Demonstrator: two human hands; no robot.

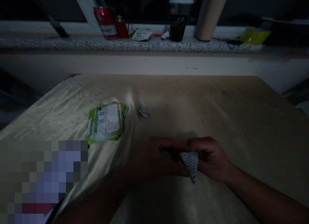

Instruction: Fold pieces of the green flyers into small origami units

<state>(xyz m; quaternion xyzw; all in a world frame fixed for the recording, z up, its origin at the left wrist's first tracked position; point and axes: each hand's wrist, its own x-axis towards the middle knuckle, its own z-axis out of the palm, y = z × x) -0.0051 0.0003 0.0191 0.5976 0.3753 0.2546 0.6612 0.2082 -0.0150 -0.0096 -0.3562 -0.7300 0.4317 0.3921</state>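
Observation:
Between my two hands is a folded piece of printed paper [190, 163], a narrow triangle with its point toward me. My left hand [166, 156] grips its left side, thumb below and fingers above. My right hand [212, 156] pinches it from the right, with the fingers curled. Dim light hides the exact fingertip contact. Farther off on the table stands a small folded paper piece [144, 110] with similar print. To its left lies a loose stack of green printed leaflets [106, 122].
A shiny beige cloth covers the table [231, 121]. Behind it, a speckled window sill [79, 42] carries a red can [106, 23], a dark CoCo cup [178, 21], a cardboard tube [212, 16], another printed paper shape [142, 34] and a yellow-green packet [255, 36]. The lower left is pixelated.

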